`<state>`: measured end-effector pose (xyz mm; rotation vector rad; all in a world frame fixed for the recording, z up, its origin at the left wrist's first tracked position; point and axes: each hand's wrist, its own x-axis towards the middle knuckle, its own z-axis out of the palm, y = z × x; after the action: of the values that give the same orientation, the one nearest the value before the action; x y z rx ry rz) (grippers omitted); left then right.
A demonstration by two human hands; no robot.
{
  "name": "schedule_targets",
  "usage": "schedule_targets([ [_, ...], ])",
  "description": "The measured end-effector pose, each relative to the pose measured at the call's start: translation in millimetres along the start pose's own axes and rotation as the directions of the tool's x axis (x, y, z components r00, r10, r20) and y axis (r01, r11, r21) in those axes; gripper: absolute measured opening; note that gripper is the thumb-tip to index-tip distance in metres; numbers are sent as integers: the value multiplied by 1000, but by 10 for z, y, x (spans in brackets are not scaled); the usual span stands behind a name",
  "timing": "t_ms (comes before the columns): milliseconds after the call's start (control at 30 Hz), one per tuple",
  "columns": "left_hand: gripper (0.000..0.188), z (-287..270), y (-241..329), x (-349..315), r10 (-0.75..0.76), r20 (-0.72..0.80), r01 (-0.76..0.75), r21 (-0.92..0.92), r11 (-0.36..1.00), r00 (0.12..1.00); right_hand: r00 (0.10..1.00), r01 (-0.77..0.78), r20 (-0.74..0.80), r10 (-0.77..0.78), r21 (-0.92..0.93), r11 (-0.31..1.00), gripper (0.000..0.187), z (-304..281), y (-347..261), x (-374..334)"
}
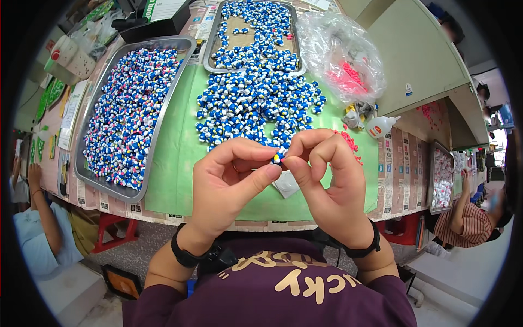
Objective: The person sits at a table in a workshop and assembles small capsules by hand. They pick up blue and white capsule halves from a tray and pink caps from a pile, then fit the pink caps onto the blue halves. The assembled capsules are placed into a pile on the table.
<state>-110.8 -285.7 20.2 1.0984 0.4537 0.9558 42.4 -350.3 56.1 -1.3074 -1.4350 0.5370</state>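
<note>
My left hand (224, 182) pinches a tiny blue, white and yellow plastic figure (277, 158) between thumb and index finger. Against the figure's other side, the thumb and index fingertips of my right hand (336, 188) are pressed together; whatever they grip is too small to make out. Below the fingertips lies a small white square piece (287, 187), partly hidden. Just beyond both hands spreads a heap of similar figures (250, 103) on a green mat (174, 158). Loose pink bits (350, 144) lie beside my right hand.
Metal trays (154, 136) (206, 54) of figures stand left and at the back. At back right are a clear plastic bag (327, 46) with pink pieces and a white squeeze bottle (379, 127). A cabinet (419, 54) borders the right. Other people (46, 234) (466, 223) sit at both sides.
</note>
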Motion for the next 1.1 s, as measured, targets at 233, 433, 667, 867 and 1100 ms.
schedule_targets([
  [233, 22, 20, -8, -33, 280, 25, -272, 330, 904, 960, 999, -20, -49, 22, 41, 999, 28, 31, 63, -18],
  [433, 22, -256, 129, -44, 394, 65, -381, 437, 815, 917, 982, -185, 71, 178, 122, 975, 29, -355, 108, 121],
  [667, 17, -1529, 468, -249, 546, -337, 9, 857, 516, 767, 945, -143, 192, 263, -481, 865, 18, -846, 523, -124],
  [867, 20, -1123, 498, -169, 555, -340, 144, 919, 366, 759, 929, -54, 256, 266, -618, 784, 15, -726, 642, -219],
  [1100, 18, -486, 40, -33, 33, 125, -127, 893, 433, 992, 946, -92, 186, 266, -634, 768, 15, -812, 718, -199],
])
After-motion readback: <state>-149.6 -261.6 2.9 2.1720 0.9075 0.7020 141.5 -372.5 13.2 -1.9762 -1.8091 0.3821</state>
